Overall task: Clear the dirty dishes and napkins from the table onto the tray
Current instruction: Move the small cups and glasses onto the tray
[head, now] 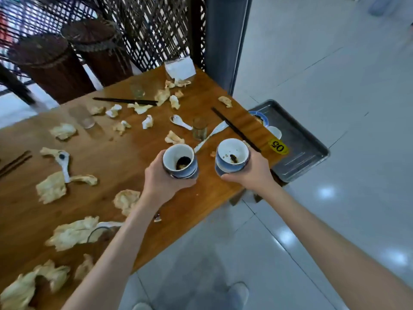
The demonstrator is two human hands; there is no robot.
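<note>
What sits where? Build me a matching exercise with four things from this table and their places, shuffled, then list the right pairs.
Things:
1. blue-and-white ceramic cup with dark dregs
2. grey metal tray
3. yellow oval sticker marked 05
4. small clear drinking glass

Places:
A. on the wooden table's corner
B. held in the left hand
C. beyond the table's right edge
D. standing between two white spoons

Pairs: 1-B, 2-C, 3-A, 4-D

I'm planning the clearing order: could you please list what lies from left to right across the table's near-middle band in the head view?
Spoon on napkin → left hand gripping a cup → right hand gripping another cup → yellow tag → tray.
</note>
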